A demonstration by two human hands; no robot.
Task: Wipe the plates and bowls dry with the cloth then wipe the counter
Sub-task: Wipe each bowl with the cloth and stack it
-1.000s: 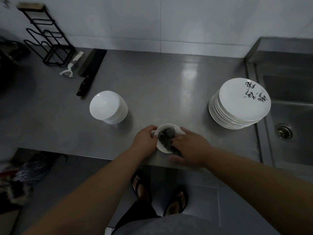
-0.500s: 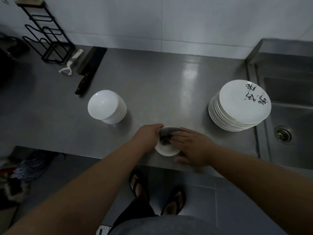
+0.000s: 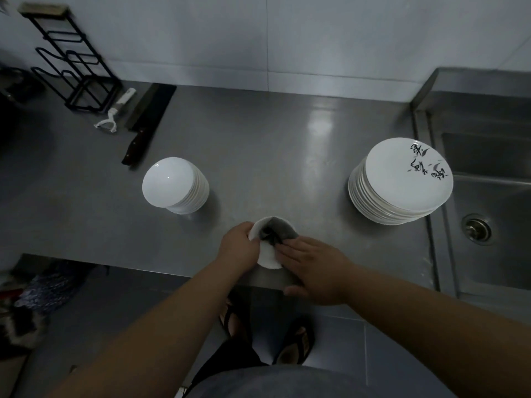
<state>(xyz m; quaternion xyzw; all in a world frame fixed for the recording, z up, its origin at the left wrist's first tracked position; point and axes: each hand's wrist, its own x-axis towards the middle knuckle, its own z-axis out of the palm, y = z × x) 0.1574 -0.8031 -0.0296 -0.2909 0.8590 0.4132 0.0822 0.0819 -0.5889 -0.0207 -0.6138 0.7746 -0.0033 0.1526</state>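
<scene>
Left hand [image 3: 238, 245]: grips the rim of a small white dish [image 3: 265, 255] at the worktop's [image 3: 258, 145] front edge
Right hand [image 3: 313, 265]: flat fingers press the grey cloth [image 3: 280, 232] on the dish
Plates [image 3: 402, 182]: stacked near the right edge

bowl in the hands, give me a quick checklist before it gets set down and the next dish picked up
1. Left hand grips the small bowl at its rim: ok.
2. Right hand presses the grey cloth into the bowl with fingers straight: ok.
3. Bowl fully dry: cannot tell, the cloth covers part of the inside.
4. Bowl sits near the counter front edge, slip risk: not ok.
5. Stack of small plates on the left stands upright with free counter around it: ok.
6. Stack of large plates is close to the sink edge: not ok.
</scene>
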